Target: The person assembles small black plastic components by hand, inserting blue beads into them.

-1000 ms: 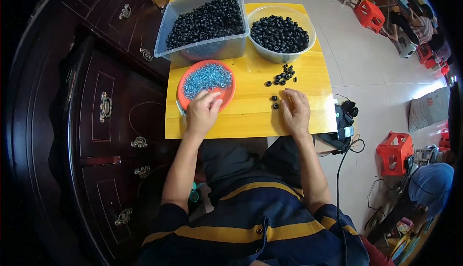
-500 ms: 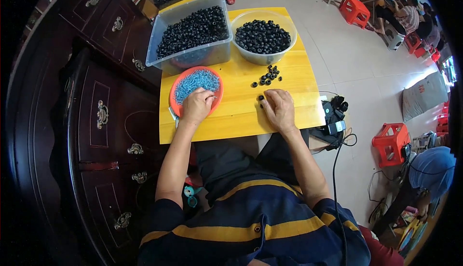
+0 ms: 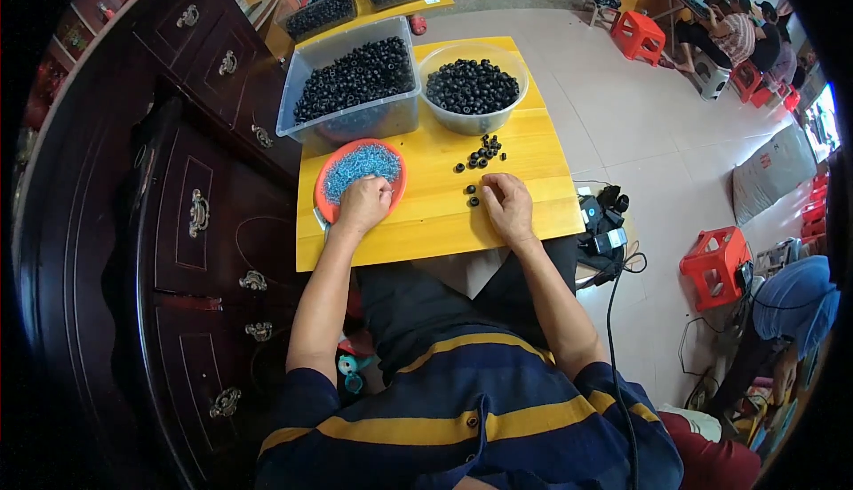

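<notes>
My left hand (image 3: 365, 205) is closed in a pinch at the near right rim of an orange-red bowl (image 3: 322, 209). Inside the bowl lies a heap of tiny blue, silvery pieces (image 3: 360, 168); whatever the fingertips grip is too small to make out. On the yellow board, my right hand (image 3: 509, 208) rests on its side, fingers loosely curled and thumb apart, with nothing visible in it. Just left of its fingertips sit two small black ring-like parts (image 3: 473, 201). A loose cluster of similar black parts (image 3: 485, 152) lies farther back.
A clear rectangular bin (image 3: 348, 119) and a round clear tub (image 3: 471, 121), both full of black parts, stand at the back of the yellow board (image 3: 426, 239). Dark wooden drawers (image 3: 200, 197) border the left. Black cables and adapters (image 3: 606, 239) lie beyond the right edge.
The view has shifted slightly. My left hand has drawn nearer the bowl's near side, still pinching. My right hand has moved slightly away from the two black parts, which now show fully.
</notes>
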Demonstrator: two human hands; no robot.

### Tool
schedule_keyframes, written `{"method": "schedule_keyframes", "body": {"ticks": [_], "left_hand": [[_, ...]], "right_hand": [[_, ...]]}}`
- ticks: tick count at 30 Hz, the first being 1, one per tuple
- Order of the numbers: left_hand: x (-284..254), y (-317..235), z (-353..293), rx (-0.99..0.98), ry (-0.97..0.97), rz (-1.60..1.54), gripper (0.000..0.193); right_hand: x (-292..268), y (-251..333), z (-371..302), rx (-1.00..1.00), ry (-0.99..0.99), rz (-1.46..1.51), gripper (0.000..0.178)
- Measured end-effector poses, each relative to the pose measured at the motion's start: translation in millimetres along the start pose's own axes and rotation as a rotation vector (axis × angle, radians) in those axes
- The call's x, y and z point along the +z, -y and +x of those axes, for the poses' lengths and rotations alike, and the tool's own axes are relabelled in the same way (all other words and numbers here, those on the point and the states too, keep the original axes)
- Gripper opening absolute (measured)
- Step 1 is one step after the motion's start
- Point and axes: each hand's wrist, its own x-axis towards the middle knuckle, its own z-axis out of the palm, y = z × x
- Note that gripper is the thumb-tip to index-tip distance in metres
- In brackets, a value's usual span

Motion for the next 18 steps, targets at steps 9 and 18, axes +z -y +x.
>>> {"method": "schedule_keyframes", "body": {"ticks": [9,18], "left_hand": [[-18,-6,-8,-0.07,0.011,-0.157,0.012],[-24,-61,-29,0.062,0.005,-0.36,0.012]], "right_hand": [[-4,10,0,-0.092,0.042,-0.073,0.017],[-6,11,-4,-0.169,0.125,-0.183,0.021]]}}
